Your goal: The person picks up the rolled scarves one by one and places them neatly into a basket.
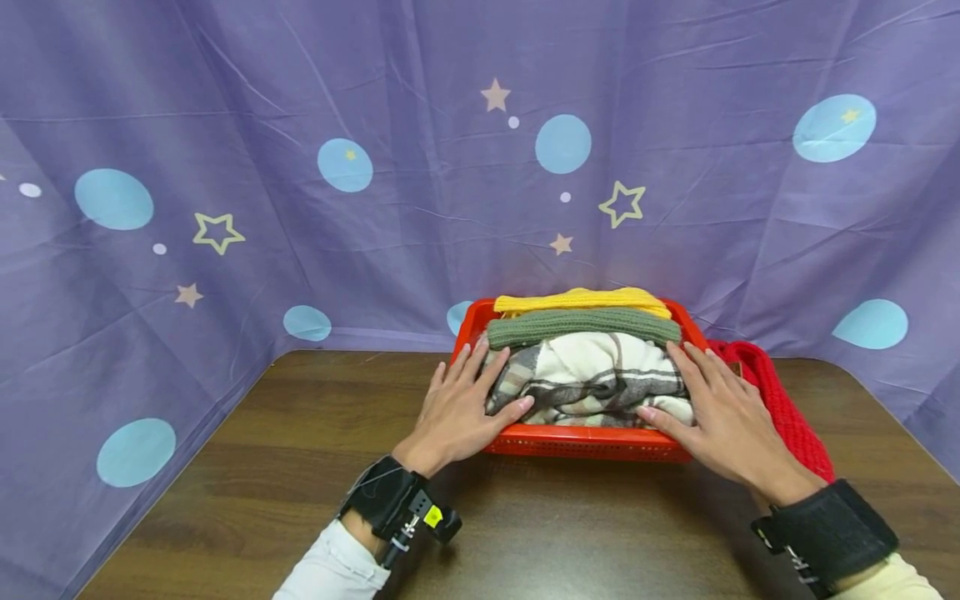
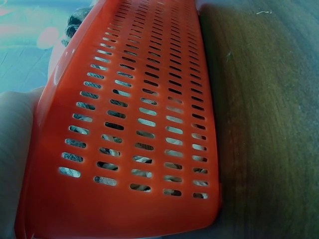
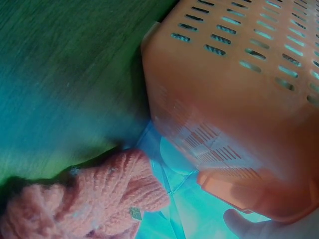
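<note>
A red plastic basket [image 1: 592, 443] with slotted walls stands on the table, filled with folded cloth. Inside it, a white, grey and black plaid cloth [image 1: 573, 367] lies at the front, a green ribbed knit [image 1: 585, 325] behind it and a yellow knit [image 1: 577, 300] at the back. My left hand [image 1: 456, 414] lies spread over the basket's left side, its thumb at the front rim by the plaid cloth. Over the right side my right hand [image 1: 731, 421] is spread likewise, its thumb near the plaid cloth. In the left wrist view the slotted wall [image 2: 124, 129] hides most of the contents.
A red knit piece [image 1: 787, 408] lies on the table beside the basket, partly behind my right hand; a small tag [image 3: 135, 213] shows on it. The wooden table [image 1: 315, 467] meets a purple curtain [image 1: 420, 208] with stars and blue dots at its back and sides.
</note>
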Demonstrator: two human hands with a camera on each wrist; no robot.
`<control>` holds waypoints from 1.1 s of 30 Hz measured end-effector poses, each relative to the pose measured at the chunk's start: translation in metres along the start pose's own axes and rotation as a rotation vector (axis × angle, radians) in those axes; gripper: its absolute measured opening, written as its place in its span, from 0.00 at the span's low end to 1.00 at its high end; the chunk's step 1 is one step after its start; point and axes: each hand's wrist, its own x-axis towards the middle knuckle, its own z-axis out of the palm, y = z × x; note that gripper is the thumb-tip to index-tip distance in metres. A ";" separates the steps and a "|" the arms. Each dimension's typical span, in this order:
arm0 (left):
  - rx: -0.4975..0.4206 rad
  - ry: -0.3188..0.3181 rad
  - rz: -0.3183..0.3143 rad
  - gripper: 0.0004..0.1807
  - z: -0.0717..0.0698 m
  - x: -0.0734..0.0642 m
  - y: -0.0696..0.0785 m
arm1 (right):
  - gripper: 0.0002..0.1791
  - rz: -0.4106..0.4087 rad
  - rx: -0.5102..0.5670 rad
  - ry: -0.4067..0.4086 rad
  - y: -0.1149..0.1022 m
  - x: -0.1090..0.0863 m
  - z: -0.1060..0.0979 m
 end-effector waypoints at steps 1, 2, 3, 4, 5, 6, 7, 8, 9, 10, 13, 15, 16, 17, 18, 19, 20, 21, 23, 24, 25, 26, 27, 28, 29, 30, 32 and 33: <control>0.000 0.000 0.000 0.45 0.000 0.000 0.000 | 0.54 0.000 0.000 0.000 0.000 0.000 0.000; 0.002 0.001 0.002 0.45 0.000 0.000 0.000 | 0.54 -0.001 0.000 0.000 0.000 0.000 0.000; 0.003 0.001 0.003 0.45 0.000 0.000 0.000 | 0.54 -0.001 0.000 0.000 0.000 0.000 0.000; 0.003 0.003 0.004 0.45 0.000 0.000 0.000 | 0.54 -0.002 0.000 0.000 0.000 0.000 0.000; 0.003 0.004 0.005 0.45 0.000 0.000 0.000 | 0.54 -0.002 0.000 0.000 0.000 0.000 0.000; 0.002 0.004 0.006 0.45 0.000 0.000 0.000 | 0.54 -0.002 -0.001 0.000 0.000 0.000 0.000; 0.002 0.003 0.006 0.45 0.000 0.000 0.000 | 0.54 -0.001 0.000 -0.002 0.000 0.000 0.000; 0.003 0.002 0.004 0.45 0.000 0.000 0.000 | 0.54 -0.001 0.000 -0.003 0.000 0.000 0.000; 0.002 0.001 0.003 0.45 0.000 0.000 0.000 | 0.54 0.001 0.000 -0.005 0.000 0.000 0.000; 0.001 0.000 0.003 0.45 0.000 0.000 0.000 | 0.54 0.002 -0.002 -0.007 0.000 0.000 0.000; 0.005 -0.001 0.003 0.45 0.000 0.000 -0.001 | 0.55 0.003 -0.007 -0.007 0.000 0.001 0.000; 0.004 0.000 0.003 0.45 0.000 0.000 0.000 | 0.55 0.001 -0.010 -0.005 0.000 0.001 0.000; 0.004 -0.001 0.003 0.45 0.000 0.000 0.000 | 0.55 0.000 -0.011 -0.002 0.000 0.001 0.000; 0.007 -0.002 0.003 0.45 0.000 0.000 0.000 | 0.55 -0.003 -0.012 0.001 0.000 0.001 0.000; 0.008 -0.004 0.002 0.45 0.000 0.000 0.000 | 0.55 -0.004 -0.013 0.003 0.000 0.000 0.000; 0.007 -0.004 0.002 0.45 0.000 0.000 0.000 | 0.54 -0.006 -0.015 0.006 0.000 0.000 0.000; 0.008 -0.004 0.001 0.45 -0.001 0.000 0.000 | 0.54 -0.008 -0.015 0.007 0.000 0.000 0.000; 0.007 -0.003 0.002 0.45 -0.001 0.000 0.000 | 0.54 -0.009 -0.016 0.008 0.000 0.000 0.000; 0.010 -0.004 0.002 0.45 -0.001 0.000 0.000 | 0.54 -0.009 -0.014 0.011 0.000 0.000 0.000; 0.007 -0.003 0.002 0.45 -0.001 -0.001 0.000 | 0.54 -0.007 -0.014 0.009 0.000 0.000 -0.001; 0.006 -0.004 0.001 0.45 -0.001 -0.001 0.000 | 0.54 -0.004 -0.012 0.007 0.000 0.000 -0.001; 0.006 -0.005 0.000 0.45 -0.001 -0.001 0.000 | 0.53 -0.002 -0.010 0.005 0.000 0.000 -0.001; 0.003 -0.006 0.000 0.45 -0.001 -0.001 0.000 | 0.53 -0.001 -0.009 0.005 0.000 0.000 -0.001; 0.002 -0.007 -0.001 0.45 -0.001 -0.001 0.000 | 0.53 0.000 -0.009 0.004 0.000 0.000 -0.001; 0.001 -0.010 -0.003 0.44 -0.001 -0.001 0.000 | 0.53 0.000 -0.009 0.003 0.000 0.000 -0.001; -0.001 -0.011 -0.004 0.45 -0.001 -0.001 0.000 | 0.53 -0.002 -0.009 0.003 0.000 0.000 -0.001; 0.000 -0.014 -0.006 0.45 -0.001 -0.001 0.000 | 0.53 -0.008 -0.009 0.006 0.000 0.000 -0.001; 0.000 -0.016 -0.006 0.45 -0.001 -0.001 0.000 | 0.53 -0.011 -0.010 0.007 0.000 0.000 -0.001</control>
